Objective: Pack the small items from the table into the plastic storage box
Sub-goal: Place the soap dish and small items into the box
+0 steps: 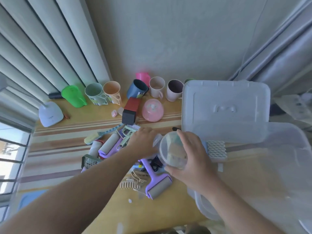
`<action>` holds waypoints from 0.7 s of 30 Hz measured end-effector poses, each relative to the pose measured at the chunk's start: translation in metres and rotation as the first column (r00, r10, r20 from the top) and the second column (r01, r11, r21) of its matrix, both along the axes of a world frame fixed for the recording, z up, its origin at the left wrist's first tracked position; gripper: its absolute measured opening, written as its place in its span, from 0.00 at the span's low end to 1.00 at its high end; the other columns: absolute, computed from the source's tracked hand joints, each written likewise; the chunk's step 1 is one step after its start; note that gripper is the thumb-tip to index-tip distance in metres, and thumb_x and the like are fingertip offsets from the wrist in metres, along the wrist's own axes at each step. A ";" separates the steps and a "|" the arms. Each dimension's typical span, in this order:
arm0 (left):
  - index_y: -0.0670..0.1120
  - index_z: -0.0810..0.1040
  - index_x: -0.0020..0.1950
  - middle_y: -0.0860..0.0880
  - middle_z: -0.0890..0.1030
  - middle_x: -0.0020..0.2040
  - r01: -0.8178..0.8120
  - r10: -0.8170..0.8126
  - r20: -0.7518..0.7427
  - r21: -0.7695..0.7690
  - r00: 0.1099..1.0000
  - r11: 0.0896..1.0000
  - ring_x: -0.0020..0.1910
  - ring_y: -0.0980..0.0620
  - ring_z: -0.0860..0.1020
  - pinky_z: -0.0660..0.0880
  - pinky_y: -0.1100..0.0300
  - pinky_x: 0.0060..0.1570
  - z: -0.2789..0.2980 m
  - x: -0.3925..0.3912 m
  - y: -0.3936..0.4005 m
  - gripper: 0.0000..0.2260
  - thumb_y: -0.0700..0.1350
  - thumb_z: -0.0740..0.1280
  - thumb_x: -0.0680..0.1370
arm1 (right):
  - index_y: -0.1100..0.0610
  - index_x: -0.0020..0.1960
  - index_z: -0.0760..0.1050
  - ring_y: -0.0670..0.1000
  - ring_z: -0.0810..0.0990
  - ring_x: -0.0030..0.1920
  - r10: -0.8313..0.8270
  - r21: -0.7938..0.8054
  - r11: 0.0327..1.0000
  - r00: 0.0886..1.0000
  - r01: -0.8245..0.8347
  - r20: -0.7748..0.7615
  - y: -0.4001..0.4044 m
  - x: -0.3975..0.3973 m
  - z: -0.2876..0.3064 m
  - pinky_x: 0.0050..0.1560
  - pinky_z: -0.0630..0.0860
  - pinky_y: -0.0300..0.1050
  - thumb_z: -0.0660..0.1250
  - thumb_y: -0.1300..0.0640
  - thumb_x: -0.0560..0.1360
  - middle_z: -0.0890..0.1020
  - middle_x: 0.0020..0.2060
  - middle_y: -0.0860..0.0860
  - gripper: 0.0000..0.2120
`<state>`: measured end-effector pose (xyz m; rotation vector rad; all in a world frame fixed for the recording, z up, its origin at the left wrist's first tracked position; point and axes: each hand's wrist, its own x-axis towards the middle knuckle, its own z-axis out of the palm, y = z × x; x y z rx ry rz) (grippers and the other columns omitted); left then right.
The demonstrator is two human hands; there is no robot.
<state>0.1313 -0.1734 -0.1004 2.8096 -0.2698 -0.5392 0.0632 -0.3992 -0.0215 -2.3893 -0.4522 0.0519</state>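
Observation:
My right hand is wrapped around a clear round plastic container with pale items inside, held above the table. My left hand rests on the pile of small items just left of it, fingers curled over something I cannot make out. The pile holds purple lint rollers, a brush, a comb and a small wire basket. The translucent plastic storage box stands open at the right, with its lid propped behind it.
Along the wall stand several cups: a green jug, a blue mug, a pink cup. A red-and-black box and a pink dome sit mid-table. A white lamp base is at the left; curtains flank the table.

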 end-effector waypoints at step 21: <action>0.52 0.74 0.67 0.46 0.80 0.57 -0.198 0.256 0.410 -0.180 0.875 0.964 0.61 0.38 0.75 0.70 0.41 0.60 0.071 -0.040 -0.078 0.31 0.51 0.75 0.65 | 0.34 0.79 0.51 0.61 0.70 0.70 -0.380 -0.497 0.853 0.840 0.156 -0.388 -0.190 -0.018 -0.046 0.66 0.74 0.59 0.71 0.35 0.58 0.65 0.73 0.45 0.53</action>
